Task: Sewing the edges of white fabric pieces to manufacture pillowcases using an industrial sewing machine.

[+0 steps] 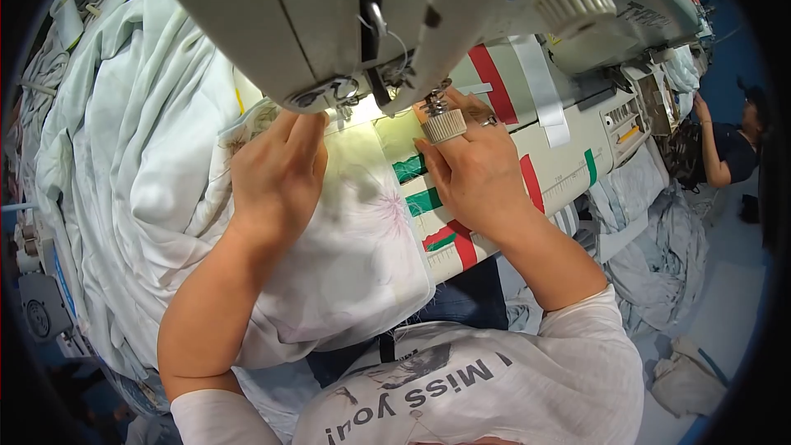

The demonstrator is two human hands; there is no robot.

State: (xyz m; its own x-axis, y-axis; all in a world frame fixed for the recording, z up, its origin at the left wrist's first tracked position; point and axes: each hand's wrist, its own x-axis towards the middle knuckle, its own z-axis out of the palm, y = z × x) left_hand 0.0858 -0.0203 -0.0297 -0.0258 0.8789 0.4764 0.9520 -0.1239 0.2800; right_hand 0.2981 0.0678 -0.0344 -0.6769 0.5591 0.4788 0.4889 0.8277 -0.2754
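Note:
A pale fabric with a faint flower print (pixel 354 255) lies over the left of the sewing machine bed (pixel 568 152) and drapes down toward me. My left hand (pixel 278 171) presses on this fabric left of the needle area, its fingers bent together with cloth under them. Above both hands looms the white sewing machine head (pixel 329 16), which hides my left fingertips. Right of the fabric's edge, my right hand (pixel 480 171) rests on the bed, thumb apart from the fingers. A ribbed dial (pixel 444 125) covers part of its fingers. Light glows around the needle area.
Piled white cloth (pixel 124 140) fills the left side. Red tape (pixel 492 82) and green tape (pixel 423 201) mark the bed. More cloth (pixel 651 239) hangs at the right. Another ribbed dial (pixel 574 2) juts out above. Another person (pixel 729 144) is at the far right.

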